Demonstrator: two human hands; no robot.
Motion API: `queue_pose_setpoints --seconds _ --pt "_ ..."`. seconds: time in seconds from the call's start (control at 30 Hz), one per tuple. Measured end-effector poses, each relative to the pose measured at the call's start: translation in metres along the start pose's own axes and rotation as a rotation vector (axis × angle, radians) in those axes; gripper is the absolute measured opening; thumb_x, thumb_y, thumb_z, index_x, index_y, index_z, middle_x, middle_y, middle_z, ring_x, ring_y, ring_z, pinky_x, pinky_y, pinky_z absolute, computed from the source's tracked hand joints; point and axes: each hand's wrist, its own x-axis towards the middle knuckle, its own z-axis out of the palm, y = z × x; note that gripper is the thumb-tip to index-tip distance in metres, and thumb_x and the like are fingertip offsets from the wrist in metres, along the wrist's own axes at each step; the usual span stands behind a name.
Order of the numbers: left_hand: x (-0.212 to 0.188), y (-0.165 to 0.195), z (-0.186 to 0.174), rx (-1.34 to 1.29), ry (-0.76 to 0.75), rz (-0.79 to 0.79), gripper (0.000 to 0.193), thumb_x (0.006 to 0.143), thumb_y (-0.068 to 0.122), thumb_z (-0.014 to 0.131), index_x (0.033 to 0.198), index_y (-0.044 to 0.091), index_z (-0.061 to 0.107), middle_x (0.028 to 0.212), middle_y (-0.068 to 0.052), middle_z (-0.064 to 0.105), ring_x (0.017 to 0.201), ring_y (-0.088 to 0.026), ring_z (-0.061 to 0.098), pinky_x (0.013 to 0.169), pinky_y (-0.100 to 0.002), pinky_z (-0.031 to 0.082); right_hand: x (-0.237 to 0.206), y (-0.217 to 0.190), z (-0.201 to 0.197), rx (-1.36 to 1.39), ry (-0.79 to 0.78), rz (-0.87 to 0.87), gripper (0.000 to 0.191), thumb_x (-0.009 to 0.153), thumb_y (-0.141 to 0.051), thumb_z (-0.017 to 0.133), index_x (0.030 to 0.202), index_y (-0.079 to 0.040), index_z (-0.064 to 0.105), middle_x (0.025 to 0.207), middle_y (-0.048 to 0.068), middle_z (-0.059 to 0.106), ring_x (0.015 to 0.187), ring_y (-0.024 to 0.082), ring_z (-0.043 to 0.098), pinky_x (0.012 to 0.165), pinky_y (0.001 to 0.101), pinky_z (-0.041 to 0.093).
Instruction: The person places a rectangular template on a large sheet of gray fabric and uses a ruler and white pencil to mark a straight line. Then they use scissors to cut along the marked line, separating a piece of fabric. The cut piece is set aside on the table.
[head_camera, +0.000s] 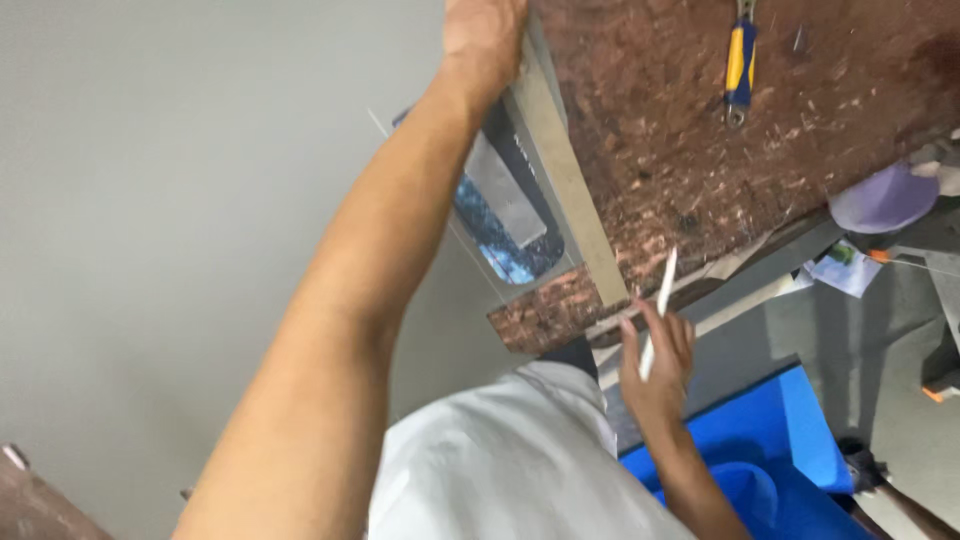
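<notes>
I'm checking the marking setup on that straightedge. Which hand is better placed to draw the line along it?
Probably the right hand: it grips the white pencil, tip near the metal straightedge. The left hand presses the straightedge's far end on the brown board.

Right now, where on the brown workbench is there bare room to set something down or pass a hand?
Bare room: the scratched brown particle-board benchtop between the long flat metal strip and the blue-and-yellow wrench, and right of the wrench. Crowded: the near edge, where the left hand presses the strip and the right hand holds a thin white marker; paper scraps and a lavender cap sit off the right corner.
</notes>
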Motion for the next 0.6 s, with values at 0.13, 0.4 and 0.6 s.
queue_pose_setpoints --seconds 0.13,0.4,0.6 --pt "-0.122 -0.002 0.007 -0.465 0.547 0.006 0.038 0.09 0.015 0.079 0.124 0.005 0.066 0.127 -0.018 0.062 0.12 -0.04 0.057 0.102 -0.051 0.048 0.018 0.019 0.031 0.019 -0.064 -0.067 0.052 0.091 -0.013 0.077 0.138 -0.002 0.058 0.128 0.019 0.058 0.12 0.038 0.052 0.102 0.0495 0.044" --pt "-0.384 0.052 0.014 -0.479 0.547 -0.719 0.033 0.097 0.007 0.07 0.13 0.007 0.064 0.138 -0.018 0.058 0.13 -0.039 0.054 0.111 -0.05 0.043 0.072 0.068 0.018 0.014 -0.069 -0.161 0.055 0.092 -0.01 0.076 0.143 -0.001 0.057 0.125 0.018 0.054 0.121 0.035 0.053 0.103 0.0459 0.047" --pt "-0.448 0.096 0.018 -0.421 0.484 -1.057 0.036 0.099 0.009 0.066 0.134 0.005 0.061 0.144 -0.018 0.051 0.133 -0.037 0.049 0.111 -0.05 0.04 0.176 0.091 0.001 -0.008 -0.162 -0.34 0.06 0.1 -0.015 0.08 0.151 -0.001 0.05 0.135 0.017 0.055 0.13 0.034 0.052 0.113 0.0512 0.045"
